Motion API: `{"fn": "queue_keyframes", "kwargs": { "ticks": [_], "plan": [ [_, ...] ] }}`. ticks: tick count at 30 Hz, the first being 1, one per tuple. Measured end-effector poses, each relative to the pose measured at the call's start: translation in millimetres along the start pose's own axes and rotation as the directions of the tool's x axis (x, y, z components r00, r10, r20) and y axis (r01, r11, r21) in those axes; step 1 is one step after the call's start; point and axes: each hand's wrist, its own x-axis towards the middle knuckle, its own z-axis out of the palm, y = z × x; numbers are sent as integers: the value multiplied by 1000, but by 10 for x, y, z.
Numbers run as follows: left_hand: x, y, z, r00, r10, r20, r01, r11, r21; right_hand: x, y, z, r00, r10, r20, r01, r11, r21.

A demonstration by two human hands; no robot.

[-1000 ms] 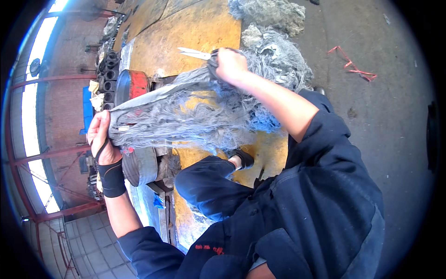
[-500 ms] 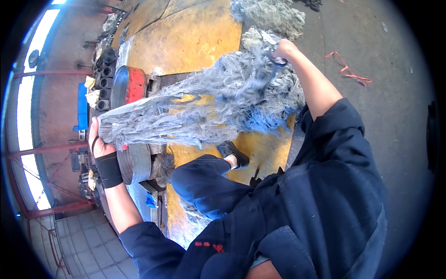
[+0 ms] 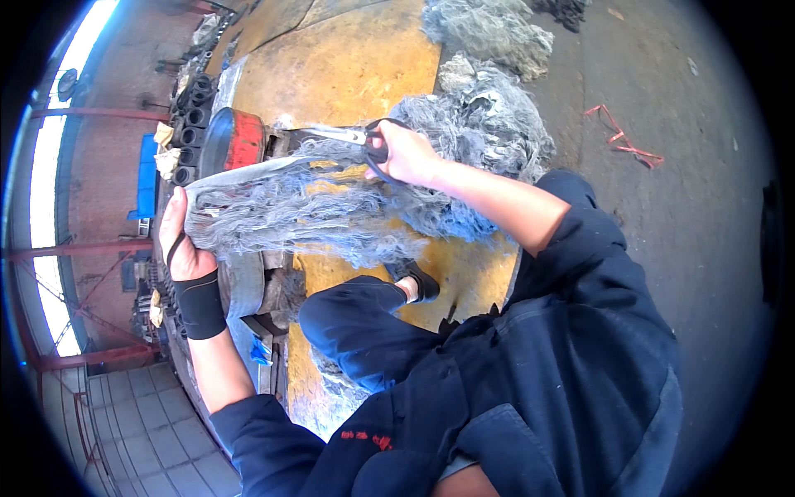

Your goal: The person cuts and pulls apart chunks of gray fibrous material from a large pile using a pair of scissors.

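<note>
At the left, my left hand (image 3: 187, 240), with a black wrist wrap, grips one end of a stretched bundle of grey-blue fibrous netting (image 3: 281, 211). The bundle runs rightward across the middle in loose, frayed strands. Above its middle my right hand (image 3: 402, 153) is closed round the black handles of a pair of scissors (image 3: 344, 134). Their metal blades point left, along the far edge of the netting. Whether the blades touch any strands I cannot tell. Beyond my right hand the netting meets a heaped grey pile (image 3: 497, 120).
A red and black drum (image 3: 243, 139) stands behind the netting, near a row of dark pipe-like parts (image 3: 192, 124). Yellow boards (image 3: 356, 62) cover part of the floor. Another fibre heap (image 3: 484, 29) lies at the far side, and red cord (image 3: 621, 137) on the grey floor.
My right hand has moved left and nearer, from the heap to above the middle of the bundle. The scissors blades now show clearly. My left hand keeps its hold.
</note>
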Motion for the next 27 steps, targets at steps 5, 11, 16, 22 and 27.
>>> {"fn": "queue_keyframes", "kwargs": {
  "ticks": [5, 11, 16, 22, 27],
  "plan": [
    [-70, 73, 235, 998, 23, 63, -22, 1000, -22, 162, 359, 320, 999, 47, -17, -47, 999, -6],
    [237, -152, -344, 985, -13, 175, 20, 999, -38, 350, 485, 22, 958, 274, -90, -215, 886, 411],
    [374, -769, -558, 941, -51, 335, -112, 887, 449, 306, 391, -804, 951, 277, -140, -151, 807, 572],
    [441, -1001, -680, 947, 0, 323, -175, 840, 514, 713, -367, -1026, 988, 126, -93, -89, 940, 329],
    [579, -870, -1233, 952, 203, 230, -301, 763, 572, 1515, -1531, -986, 921, -339, -193, 304, 933, -190]
  ]
}}
